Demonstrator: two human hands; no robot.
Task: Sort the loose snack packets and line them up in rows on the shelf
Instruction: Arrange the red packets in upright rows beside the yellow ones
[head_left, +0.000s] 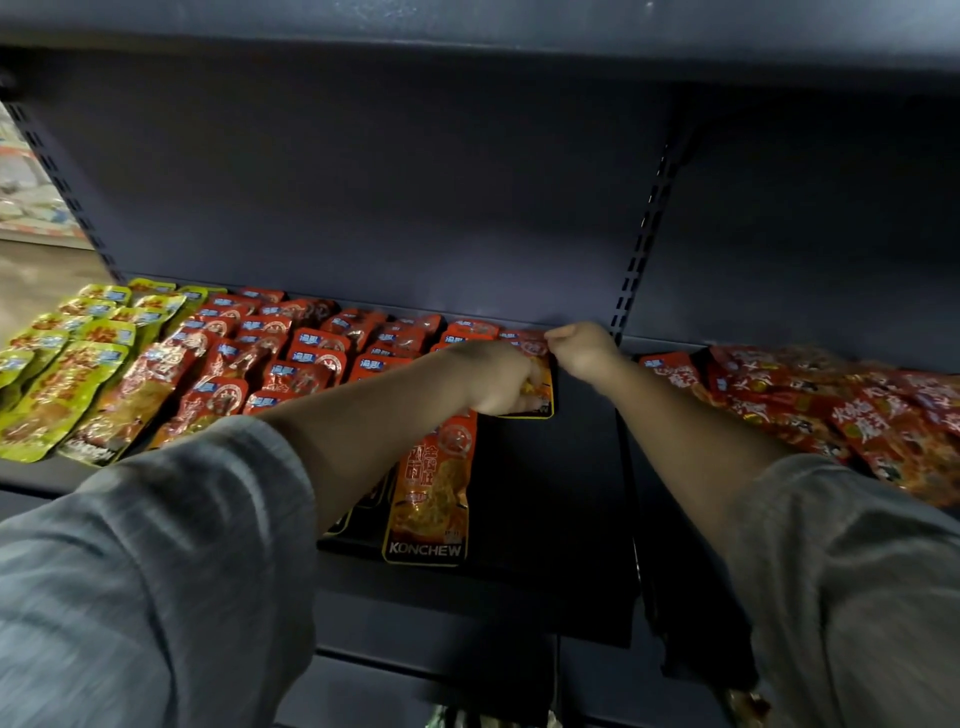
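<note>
The shelf looks like matt dark painted metal, smooth. On it, red packets are glossy crinkled plastic film; left of them green packets shine the same way. The sleeves nearest the shelf's front edge are soft matt grey cloth

I see bare shelf between the red packet rows at nine o'clock and the loose heap at three o'clock.
</note>
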